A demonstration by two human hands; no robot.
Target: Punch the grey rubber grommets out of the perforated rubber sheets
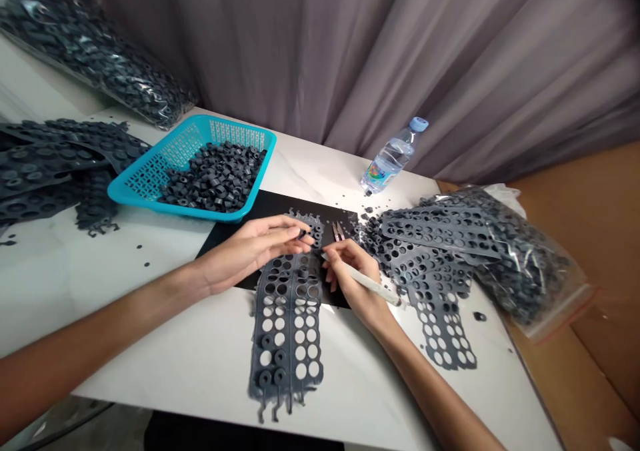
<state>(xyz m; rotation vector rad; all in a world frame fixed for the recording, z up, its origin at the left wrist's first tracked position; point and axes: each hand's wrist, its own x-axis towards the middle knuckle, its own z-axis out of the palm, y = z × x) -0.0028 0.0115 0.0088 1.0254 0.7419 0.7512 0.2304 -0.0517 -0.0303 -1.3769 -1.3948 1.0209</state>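
A dark grey rubber sheet [287,311] with rows of round holes lies in front of me, its far part on a black mat [260,204]. Several ring-shaped pieces still sit in its near left corner. My left hand [255,248] is above the sheet's far part, thumb and fingers closed on a small dark rubber piece [302,234]. To its right, my right hand [356,271] grips a white pen-shaped tool [370,283], whose tip points toward the left fingers. Small metal tweezers or scissors tips [339,231] show on the mat beyond the right hand.
A blue basket [135,183] of small rubber pieces stands at the back left, near more sheets [45,164] and a filled plastic bag [100,58]. To the right are a water bottle [391,158], punched sheets [435,258] and another filled bag [535,278]. Crumbs lie scattered about.
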